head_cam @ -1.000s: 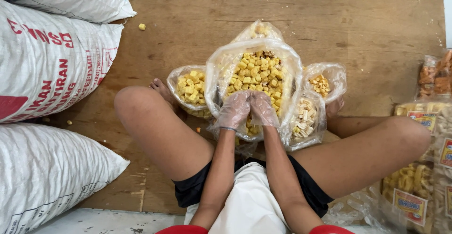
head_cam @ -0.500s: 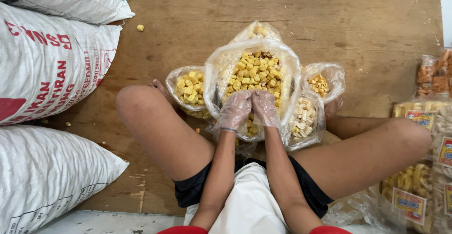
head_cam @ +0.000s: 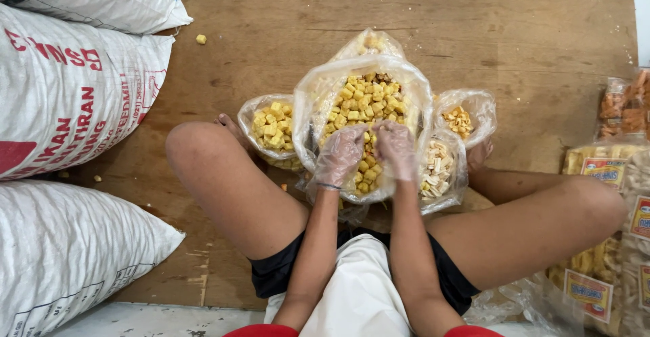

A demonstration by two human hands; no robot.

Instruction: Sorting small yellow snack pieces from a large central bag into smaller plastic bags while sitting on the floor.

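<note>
The big clear bag of yellow snack cubes (head_cam: pixel 362 103) sits on the wooden floor (head_cam: pixel 528 32) between the person's knees. Both gloved hands, left hand (head_cam: pixel 340 154) and right hand (head_cam: pixel 396 149), rest inside it, fingers curled, seemingly gathering cubes. Smaller bags (head_cam: pixel 271 130) flank it; white sacks (head_cam: pixel 68 86) lie left.

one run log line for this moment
left hand: gloved, in big snack bag | right hand: gloved, same bag | small bags around | sacks left

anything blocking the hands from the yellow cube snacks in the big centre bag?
Nothing visible. The large clear bag is open at the top, and both the left hand and right hand, in thin plastic gloves, are already inside its mouth among the yellow cube snacks. The smaller bags sit beside it, not across it.
</note>
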